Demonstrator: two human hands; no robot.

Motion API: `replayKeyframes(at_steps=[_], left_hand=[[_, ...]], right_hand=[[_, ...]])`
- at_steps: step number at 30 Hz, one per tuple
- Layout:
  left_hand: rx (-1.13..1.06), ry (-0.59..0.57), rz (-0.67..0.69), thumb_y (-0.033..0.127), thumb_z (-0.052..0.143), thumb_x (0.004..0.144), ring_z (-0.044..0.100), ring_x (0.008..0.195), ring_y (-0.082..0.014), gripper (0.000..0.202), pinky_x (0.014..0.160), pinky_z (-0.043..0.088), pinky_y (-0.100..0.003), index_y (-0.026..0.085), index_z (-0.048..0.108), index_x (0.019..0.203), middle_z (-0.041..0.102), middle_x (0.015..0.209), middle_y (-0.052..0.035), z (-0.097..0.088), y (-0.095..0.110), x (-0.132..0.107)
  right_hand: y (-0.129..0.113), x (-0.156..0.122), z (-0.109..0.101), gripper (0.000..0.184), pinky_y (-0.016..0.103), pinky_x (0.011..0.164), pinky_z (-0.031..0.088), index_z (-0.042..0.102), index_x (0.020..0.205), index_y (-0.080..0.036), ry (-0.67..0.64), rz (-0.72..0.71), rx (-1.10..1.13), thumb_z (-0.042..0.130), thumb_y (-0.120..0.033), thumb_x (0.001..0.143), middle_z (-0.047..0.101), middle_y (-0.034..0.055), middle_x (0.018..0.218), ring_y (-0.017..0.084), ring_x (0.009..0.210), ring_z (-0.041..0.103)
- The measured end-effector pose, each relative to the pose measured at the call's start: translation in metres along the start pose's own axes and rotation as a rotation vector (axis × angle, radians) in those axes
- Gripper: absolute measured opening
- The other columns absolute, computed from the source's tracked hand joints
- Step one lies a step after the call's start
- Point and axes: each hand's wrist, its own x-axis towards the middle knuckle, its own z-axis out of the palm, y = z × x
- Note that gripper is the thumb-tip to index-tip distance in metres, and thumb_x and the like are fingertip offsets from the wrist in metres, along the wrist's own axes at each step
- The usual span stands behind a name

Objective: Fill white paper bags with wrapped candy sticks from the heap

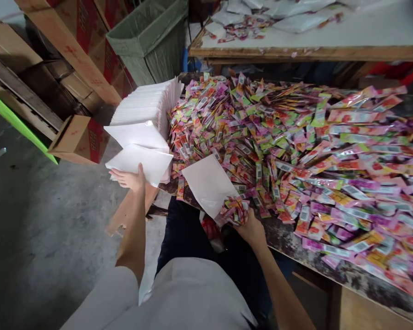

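My left hand [131, 178] grips a white plastic bag [142, 160] at its near edge, thumb on top and fingers along the left side. Behind it stands a thick stack of white bags [142, 105]. My right hand [253, 231] is closed around a bunch of small colourful sachets [234, 210]. The bunch sits at the near end of another white bag [206, 181], which lies tilted at the table's edge; whether the sachets are inside its mouth I cannot tell. A large pile of pink, green and orange sachets [271, 128] spreads beyond both hands.
The dark worn table edge [282, 236] runs before my legs. A green lined bin [147, 41] stands behind the bag stack. Cardboard boxes [79, 137] are on the left floor. Across, a second table [365, 36] holds white bags and loose sachets.
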Motion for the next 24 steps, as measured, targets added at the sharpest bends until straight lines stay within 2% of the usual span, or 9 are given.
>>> replayKeyframes(at_steps=[4,6,8,10,13,16,18,21,24], left_hand=[[0.002,0.177,-0.189,0.056,0.060,0.078,0.010,0.148,-0.0401,0.102,0.114,0.020,-0.061,0.006,0.009,0.150,0.012,0.156,-0.0321,-0.002,-0.014,-0.003],[-0.053,0.199,-0.110,0.054,0.060,0.079,0.010,0.148,-0.0397,0.101,0.115,0.020,-0.061,0.005,0.009,0.150,0.011,0.157,-0.0312,-0.009,-0.012,0.000],[-0.156,0.229,0.058,0.050,0.054,0.085,0.013,0.148,-0.0375,0.090,0.115,0.021,-0.059,0.008,0.010,0.151,0.016,0.156,-0.0288,-0.020,0.006,0.004],[-0.280,0.202,0.310,0.046,0.049,0.089,0.018,0.147,-0.0337,0.078,0.117,0.022,-0.056,0.013,0.016,0.151,0.023,0.155,-0.0241,-0.027,0.044,0.010],[-0.398,0.085,0.704,0.052,0.058,0.084,0.019,0.147,-0.0320,0.081,0.118,0.023,-0.052,0.020,0.024,0.150,0.025,0.156,-0.0177,-0.021,0.125,0.021],[-0.327,-0.037,0.755,0.056,0.075,0.068,0.017,0.146,-0.0418,0.101,0.113,0.027,-0.058,0.020,0.028,0.150,0.018,0.158,-0.0215,0.004,0.202,0.040],[-0.223,-0.180,0.679,0.046,0.081,0.065,0.031,0.140,-0.0443,0.099,0.107,0.036,-0.056,0.020,0.033,0.147,0.025,0.154,-0.0241,0.021,0.234,0.053],[-0.131,-0.267,0.630,0.023,0.073,0.073,0.054,0.122,-0.0376,0.074,0.098,0.045,-0.046,0.018,0.044,0.140,0.045,0.140,-0.0236,0.034,0.241,0.064],[-0.172,-0.194,0.693,0.012,0.062,0.076,0.061,0.111,-0.0309,0.056,0.096,0.047,-0.040,0.020,0.053,0.130,0.059,0.123,-0.0164,0.024,0.210,0.062]], right_hand=[[0.000,0.001,0.000,0.058,0.027,0.059,0.037,0.044,0.121,-0.019,0.000,0.007,0.006,0.070,-0.039,0.073,0.071,0.0096,0.088,0.027,0.075,0.069],[0.000,0.002,0.000,0.060,0.028,0.059,0.037,0.043,0.122,-0.019,-0.009,0.005,0.015,0.070,-0.041,0.073,0.071,0.0092,0.087,0.027,0.076,0.069],[0.001,0.003,0.001,0.063,0.028,0.061,0.039,0.042,0.124,-0.019,-0.011,-0.005,0.036,0.070,-0.042,0.073,0.071,0.0095,0.089,0.028,0.079,0.069],[0.000,0.003,0.001,0.064,0.029,0.063,0.040,0.041,0.126,-0.019,-0.011,-0.007,0.061,0.070,-0.041,0.074,0.071,0.0096,0.092,0.028,0.081,0.070],[-0.001,0.004,0.002,0.061,0.029,0.064,0.042,0.041,0.125,-0.019,-0.014,-0.008,0.103,0.069,-0.037,0.074,0.071,0.0091,0.092,0.028,0.082,0.070],[-0.001,0.003,0.004,0.057,0.030,0.063,0.042,0.042,0.122,-0.019,0.009,-0.020,0.124,0.069,-0.034,0.074,0.071,0.0078,0.088,0.028,0.080,0.070],[-0.001,0.004,0.005,0.056,0.030,0.063,0.042,0.042,0.123,-0.020,0.025,-0.030,0.136,0.068,-0.032,0.075,0.071,0.0074,0.088,0.027,0.081,0.071],[-0.001,0.005,0.007,0.057,0.029,0.063,0.042,0.039,0.126,-0.020,0.008,-0.013,0.150,0.066,-0.030,0.077,0.071,0.0081,0.090,0.027,0.082,0.071],[-0.001,0.006,0.006,0.054,0.028,0.064,0.042,0.039,0.125,-0.019,-0.024,0.006,0.157,0.064,-0.030,0.078,0.071,0.0085,0.091,0.027,0.083,0.071]])
